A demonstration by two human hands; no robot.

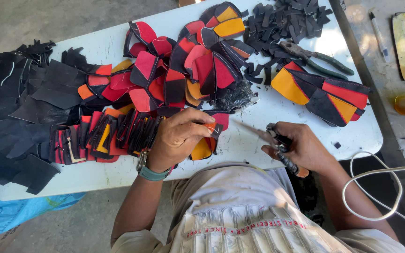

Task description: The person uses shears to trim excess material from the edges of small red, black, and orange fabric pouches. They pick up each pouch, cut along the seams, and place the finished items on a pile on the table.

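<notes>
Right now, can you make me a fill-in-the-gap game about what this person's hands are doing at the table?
1. The left hand presses a red, black and ____ stitched fabric piece on the white table.
2. The right hand grips a pair of ____.
3. Green-handled pliers lie beside a heap of ____ scraps.

Missing words: orange; scissors; black

The patchwork leather piece (208, 138), sewn from red, black and orange panels edged in dark trim, lies flat on the white desk (258, 117) under the fingers of the left hand (176, 138), its orange lower corner showing just below the thumb. The scissors (270, 136), with dark handles and slim metal blades blurred in the view, sit gripped in the right hand (303, 147). Their blades point leftward toward the piece, the tips just beside its right edge.
</notes>
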